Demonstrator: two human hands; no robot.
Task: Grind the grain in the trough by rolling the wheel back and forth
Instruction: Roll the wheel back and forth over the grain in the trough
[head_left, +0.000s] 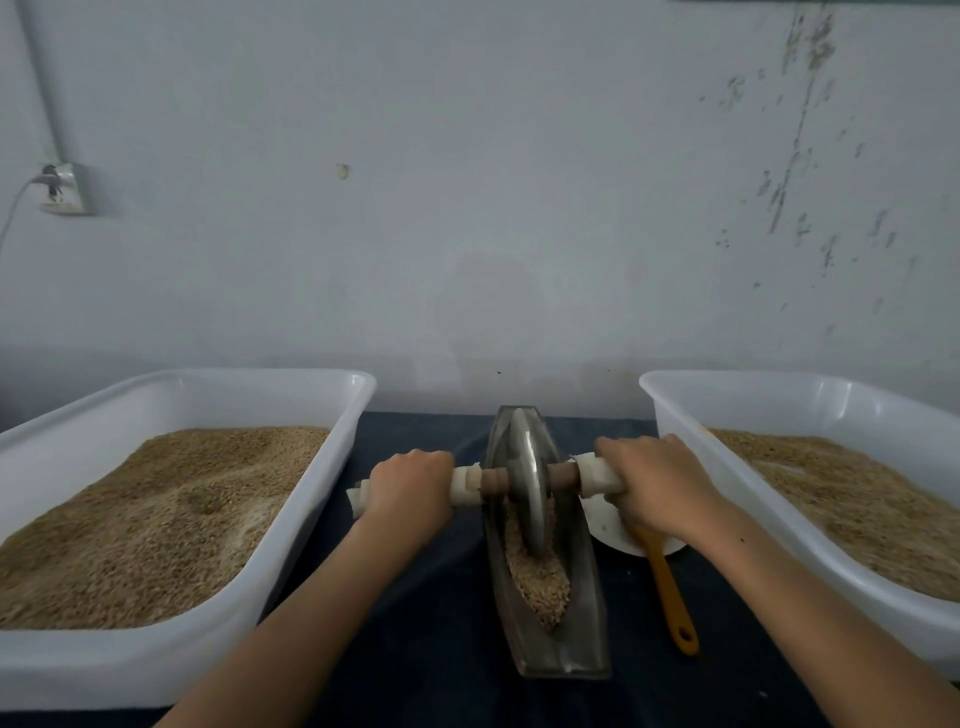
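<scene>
A narrow metal boat-shaped trough lies lengthwise in front of me on a dark cloth. Brown grain fills its near half. A metal grinding wheel stands upright in the trough around its middle, its rim down in the grain. A wooden axle with white-wrapped handle ends runs through the wheel. My left hand is closed around the left handle. My right hand is closed around the right handle. Both arms reach forward.
A large white tub of grain stands to the left, another white tub of grain to the right. A white dish and a yellow-handled brush lie right of the trough. A grey wall rises just behind.
</scene>
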